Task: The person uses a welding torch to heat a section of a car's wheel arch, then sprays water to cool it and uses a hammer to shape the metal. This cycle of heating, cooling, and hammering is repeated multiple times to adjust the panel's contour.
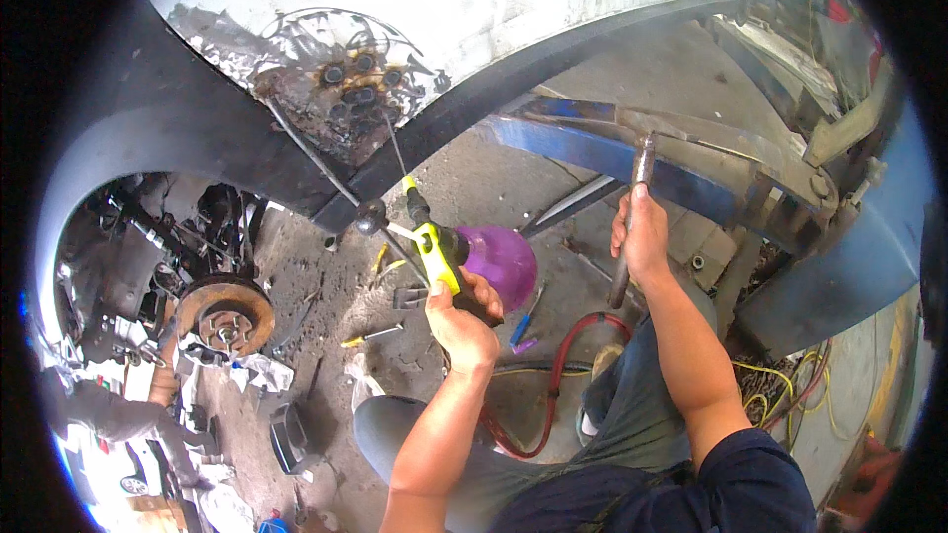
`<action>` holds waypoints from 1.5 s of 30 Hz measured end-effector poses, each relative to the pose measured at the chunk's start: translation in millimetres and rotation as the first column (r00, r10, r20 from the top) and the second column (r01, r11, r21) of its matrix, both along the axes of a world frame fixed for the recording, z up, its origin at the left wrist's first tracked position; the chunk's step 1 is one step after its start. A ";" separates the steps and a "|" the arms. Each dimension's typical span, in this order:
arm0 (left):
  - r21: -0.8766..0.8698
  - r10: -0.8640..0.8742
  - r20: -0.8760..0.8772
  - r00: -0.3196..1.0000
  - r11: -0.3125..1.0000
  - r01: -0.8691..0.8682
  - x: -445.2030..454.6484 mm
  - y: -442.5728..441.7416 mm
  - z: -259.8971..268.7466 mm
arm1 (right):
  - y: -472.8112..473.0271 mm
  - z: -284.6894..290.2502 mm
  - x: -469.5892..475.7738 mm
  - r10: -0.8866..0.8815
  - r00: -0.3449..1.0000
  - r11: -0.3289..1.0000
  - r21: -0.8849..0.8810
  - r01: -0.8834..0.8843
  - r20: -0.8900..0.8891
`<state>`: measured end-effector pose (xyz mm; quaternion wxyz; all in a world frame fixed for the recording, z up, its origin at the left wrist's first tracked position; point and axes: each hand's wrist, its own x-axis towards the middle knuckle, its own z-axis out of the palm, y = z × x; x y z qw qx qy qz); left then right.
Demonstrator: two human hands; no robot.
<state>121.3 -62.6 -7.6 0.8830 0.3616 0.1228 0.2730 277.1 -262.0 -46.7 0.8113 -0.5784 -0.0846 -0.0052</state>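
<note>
My left hand [465,314] is closed around the black and yellow-green trigger handle of a pump spray bottle [500,263] with a purple tank. Its thin nozzle points up at a scorched, bare-metal patch [363,92] with several dark round spots on a white car body panel [489,7]. A metal rod [315,152] with a ball-shaped weight runs from that patch down to beside the spray handle; whether my left hand also touches it, I cannot tell. My right hand [643,233] grips a worn metal hammer-like bar [641,163], held upright in front of the blue lift arm.
A blue vehicle lift arm [592,152] and post [837,296] stand at the right. The wheel well holds a rusty brake disc [222,314]. A red hose [554,385], a blue-handled screwdriver [521,329] and a yellow-handled tool [370,335] lie on the floor. Another person [122,414] is at lower left.
</note>
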 end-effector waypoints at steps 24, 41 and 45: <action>0.361 0.015 -0.739 0.674 0.853 0.377 83.5 132.3 -284.0 | 235.5 -46.6 79.6 0.129 0.963 0.987 0.061 -0.148 0.237; 0.619 0.441 -0.786 0.434 0.555 0.556 42.8 162.8 -307.8 | 294.8 -45.3 105.2 0.023 0.909 0.995 0.077 -0.060 0.416; 0.631 0.613 -0.731 0.301 0.439 0.640 37.2 149.2 -261.4 | 292.2 -39.3 102.5 -0.092 0.915 0.981 0.192 0.016 0.394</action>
